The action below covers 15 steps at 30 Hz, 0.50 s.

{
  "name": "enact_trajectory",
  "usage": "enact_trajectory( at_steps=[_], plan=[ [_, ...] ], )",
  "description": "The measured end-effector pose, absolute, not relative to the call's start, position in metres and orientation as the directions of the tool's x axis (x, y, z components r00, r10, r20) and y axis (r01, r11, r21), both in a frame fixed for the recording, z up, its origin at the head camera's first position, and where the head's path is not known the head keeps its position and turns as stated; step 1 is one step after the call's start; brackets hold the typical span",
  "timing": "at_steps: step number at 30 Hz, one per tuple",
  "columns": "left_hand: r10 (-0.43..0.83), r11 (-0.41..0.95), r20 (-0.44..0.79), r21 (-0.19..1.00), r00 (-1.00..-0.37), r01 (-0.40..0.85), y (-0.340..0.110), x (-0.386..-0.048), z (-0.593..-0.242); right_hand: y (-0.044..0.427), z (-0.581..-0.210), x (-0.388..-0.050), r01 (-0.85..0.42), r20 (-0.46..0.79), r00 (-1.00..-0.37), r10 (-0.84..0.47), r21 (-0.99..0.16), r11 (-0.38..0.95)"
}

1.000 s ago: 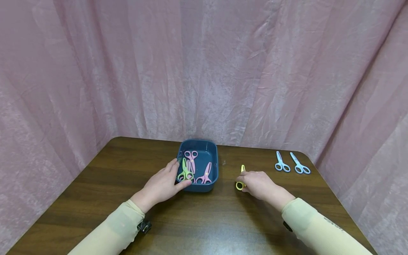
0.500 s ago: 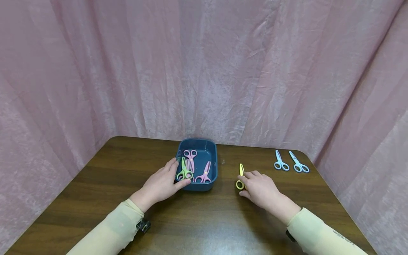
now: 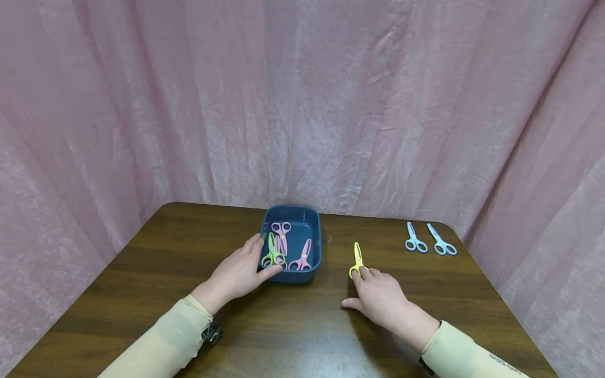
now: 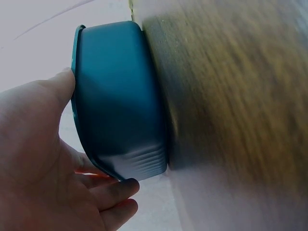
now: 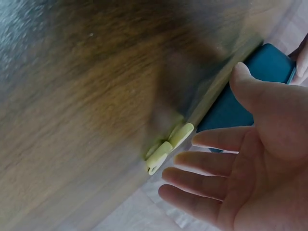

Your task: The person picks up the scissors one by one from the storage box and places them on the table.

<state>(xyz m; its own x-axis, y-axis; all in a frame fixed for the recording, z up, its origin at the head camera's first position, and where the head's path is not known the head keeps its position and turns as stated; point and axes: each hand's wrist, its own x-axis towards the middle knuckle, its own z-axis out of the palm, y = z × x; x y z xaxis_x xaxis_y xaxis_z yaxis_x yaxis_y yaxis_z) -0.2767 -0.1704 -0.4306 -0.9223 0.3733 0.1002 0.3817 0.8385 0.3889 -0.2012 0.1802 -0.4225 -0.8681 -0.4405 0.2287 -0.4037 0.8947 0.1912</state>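
The left hand (image 3: 238, 273) is placed at the near left corner of the blue box (image 3: 290, 276). Its thumb is laid on the near rim and its fingers are extended along the left side; the rim is touched, as is confirmed in the left wrist view.

The right hand (image 3: 380, 296) is held low over the desk (image 3: 293, 331), palm down. Its fingers are straight and spread, with the thumb set well apart from them; nothing is gripped. The yellow scissors (image 3: 358, 262) are found flat on the desk to the right of the box, blades pointed away from the person, handles partly covered by the right fingertips in the head view. In the right wrist view the handles are seen just beyond those fingertips; whether contact is made cannot be told.

In the box, the green scissors (image 3: 273, 255) are noted at the near left corner, lying across partly hidden pink parts. One pink pair (image 3: 282, 237) is laid behind them, handles toward the far wall; a second pink pair (image 3: 304, 256) is seen near the right wall, handles nearest the person. Two blue pairs (image 3: 438, 240) are lying side by side toward the far right corner of the desk.
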Motion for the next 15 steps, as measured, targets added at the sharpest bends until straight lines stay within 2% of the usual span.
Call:
enact_trajectory(
  at_steps=[15],
  plan=[
    [0.372,0.841,0.099,0.384,-0.923,0.381,-0.1711,-0.2765,-0.4284,0.1746,-0.4263,-0.2038,-0.368,0.181,-0.901,-0.395,0.166,0.915]
  ],
)
